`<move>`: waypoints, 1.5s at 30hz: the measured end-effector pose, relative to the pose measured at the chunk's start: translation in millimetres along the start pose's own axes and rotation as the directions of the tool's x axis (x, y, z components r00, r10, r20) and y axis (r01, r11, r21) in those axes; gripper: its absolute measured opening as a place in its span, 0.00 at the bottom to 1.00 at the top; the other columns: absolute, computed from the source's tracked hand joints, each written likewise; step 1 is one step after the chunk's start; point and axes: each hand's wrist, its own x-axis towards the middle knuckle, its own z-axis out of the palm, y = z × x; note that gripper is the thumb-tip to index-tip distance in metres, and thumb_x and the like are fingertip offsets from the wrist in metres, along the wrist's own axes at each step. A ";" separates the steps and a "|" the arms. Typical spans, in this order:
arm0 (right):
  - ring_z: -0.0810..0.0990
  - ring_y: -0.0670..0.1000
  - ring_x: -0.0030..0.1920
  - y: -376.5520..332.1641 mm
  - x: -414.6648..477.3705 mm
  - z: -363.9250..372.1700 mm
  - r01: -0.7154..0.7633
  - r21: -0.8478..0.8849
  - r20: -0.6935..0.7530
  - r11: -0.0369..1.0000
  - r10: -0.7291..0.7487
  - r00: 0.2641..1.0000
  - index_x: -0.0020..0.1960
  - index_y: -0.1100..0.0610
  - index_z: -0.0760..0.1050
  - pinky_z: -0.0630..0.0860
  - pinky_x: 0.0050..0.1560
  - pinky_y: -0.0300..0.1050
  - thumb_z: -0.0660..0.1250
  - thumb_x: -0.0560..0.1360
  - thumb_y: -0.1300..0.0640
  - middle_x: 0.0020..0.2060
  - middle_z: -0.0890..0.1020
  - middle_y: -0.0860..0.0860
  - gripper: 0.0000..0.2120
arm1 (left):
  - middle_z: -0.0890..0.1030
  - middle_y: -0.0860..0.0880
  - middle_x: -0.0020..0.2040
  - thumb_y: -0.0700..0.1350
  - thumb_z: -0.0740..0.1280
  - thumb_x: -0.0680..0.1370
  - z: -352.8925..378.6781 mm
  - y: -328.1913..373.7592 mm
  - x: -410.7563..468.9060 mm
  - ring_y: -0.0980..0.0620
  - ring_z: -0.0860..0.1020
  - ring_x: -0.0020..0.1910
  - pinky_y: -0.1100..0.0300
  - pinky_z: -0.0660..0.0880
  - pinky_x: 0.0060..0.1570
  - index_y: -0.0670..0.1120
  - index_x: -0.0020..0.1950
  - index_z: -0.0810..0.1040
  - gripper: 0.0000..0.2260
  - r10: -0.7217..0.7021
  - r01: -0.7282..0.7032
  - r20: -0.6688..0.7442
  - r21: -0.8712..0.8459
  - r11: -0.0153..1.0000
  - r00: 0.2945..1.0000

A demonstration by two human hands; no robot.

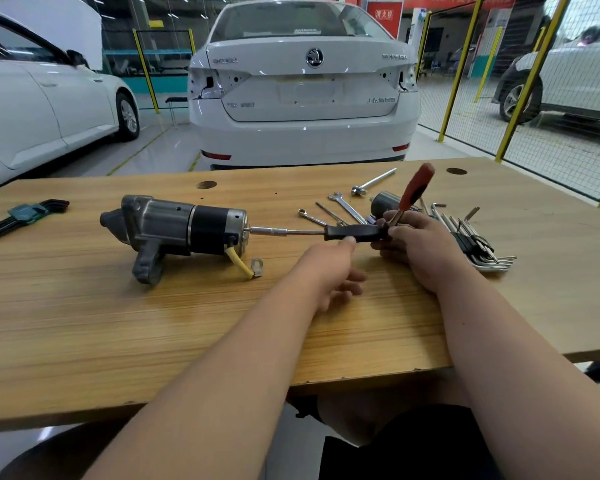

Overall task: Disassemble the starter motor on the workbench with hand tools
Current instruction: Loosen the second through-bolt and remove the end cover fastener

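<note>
The starter motor (177,230) lies on its side on the wooden workbench (118,323), its yellow cable (238,265) pointing toward me. A black-handled driver (350,233) with a long steel shaft (284,232) meets the motor's right end cap. My left hand (329,271) touches the underside of the black handle with one fingertip, and its other fingers hang loosely curled. My right hand (416,247) grips the handle's right end and also holds a red-handled screwdriver (416,187) that sticks up and away from me.
Spanners (347,207), a T-bar (374,181) and a grey cylindrical part (385,202) lie behind my right hand. A fan of silver hex keys (478,244) is at the right, and a black hex key set (25,216) at the far left. White cars stand beyond the bench.
</note>
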 end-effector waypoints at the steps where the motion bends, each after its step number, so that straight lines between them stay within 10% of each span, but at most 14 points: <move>1: 0.87 0.54 0.46 0.0 0.6 -1.7 -0.011 0.027 0.006 1.000 0.011 1.000 0.52 0.53 0.80 0.80 0.44 0.46 0.62 0.78 0.67 0.53 0.84 0.55 0.12 | 0.80 0.45 0.41 0.57 0.59 0.81 2.2 2.5 1.6 0.53 0.76 0.29 0.64 0.71 0.23 0.47 0.47 0.70 0.13 -0.063 0.068 0.033 -0.161 0.985 0.997; 6: 0.86 0.55 0.50 1.8 3.1 -5.9 -0.016 0.013 0.028 1.000 0.015 1.000 0.55 0.58 0.82 0.80 0.46 0.45 0.61 0.75 0.72 0.54 0.83 0.60 0.16 | 0.74 0.48 0.31 0.56 0.60 0.80 4.5 6.7 18.3 0.53 0.73 0.26 0.65 0.72 0.22 0.42 0.47 0.74 0.17 -0.137 0.086 -0.039 -0.603 0.793 0.990; 19: 0.84 0.51 0.34 -1.6 -3.4 1.9 0.012 -0.080 -0.020 0.997 -0.014 1.000 0.50 0.53 0.80 0.79 0.33 0.41 0.60 0.78 0.67 0.49 0.83 0.55 0.13 | 0.73 0.47 0.32 0.48 0.65 0.79 13.4 -1.5 27.2 0.53 0.72 0.28 0.65 0.72 0.23 0.45 0.44 0.73 0.08 -0.093 -0.173 -0.350 -0.656 0.734 0.932; 29: 0.74 0.49 0.30 -6.0 -10.0 2.7 -0.037 -0.414 -0.077 0.910 0.005 0.997 0.50 0.50 0.80 0.72 0.37 0.47 0.60 0.80 0.43 0.24 0.78 0.49 0.14 | 0.71 0.53 0.23 0.46 0.62 0.81 11.9 -13.8 24.0 0.57 0.68 0.22 0.64 0.69 0.24 0.44 0.43 0.72 0.09 0.072 -0.291 -0.347 -0.635 0.715 0.935; 34: 0.80 0.44 0.29 -5.3 -11.1 5.1 0.015 -0.367 -0.063 0.930 -0.042 0.997 0.58 0.51 0.79 0.76 0.36 0.42 0.62 0.81 0.53 0.41 0.82 0.51 0.09 | 0.76 0.48 0.43 0.47 0.58 0.82 13.7 -14.5 27.9 0.54 0.77 0.38 0.60 0.75 0.32 0.48 0.44 0.73 0.09 0.076 -0.324 -0.384 -0.638 0.698 0.920; 41: 0.82 0.53 0.50 -8.5 -18.0 5.4 0.012 -0.170 -0.013 0.985 -0.014 1.000 0.51 0.54 0.78 0.79 0.56 0.51 0.62 0.77 0.68 0.52 0.81 0.53 0.11 | 0.78 0.45 0.46 0.49 0.56 0.83 6.8 -12.7 28.2 0.48 0.79 0.46 0.54 0.76 0.38 0.45 0.48 0.74 0.11 0.046 -0.231 -0.264 -0.733 0.640 0.964; 45: 0.83 0.47 0.46 -8.9 -27.9 3.2 0.033 -0.182 0.002 0.983 -0.033 0.999 0.52 0.55 0.79 0.79 0.45 0.40 0.62 0.76 0.69 0.53 0.80 0.52 0.13 | 0.78 0.43 0.44 0.49 0.55 0.83 -0.8 -10.3 24.2 0.41 0.79 0.45 0.50 0.76 0.35 0.43 0.42 0.73 0.15 0.044 -0.166 -0.173 -0.798 0.579 0.984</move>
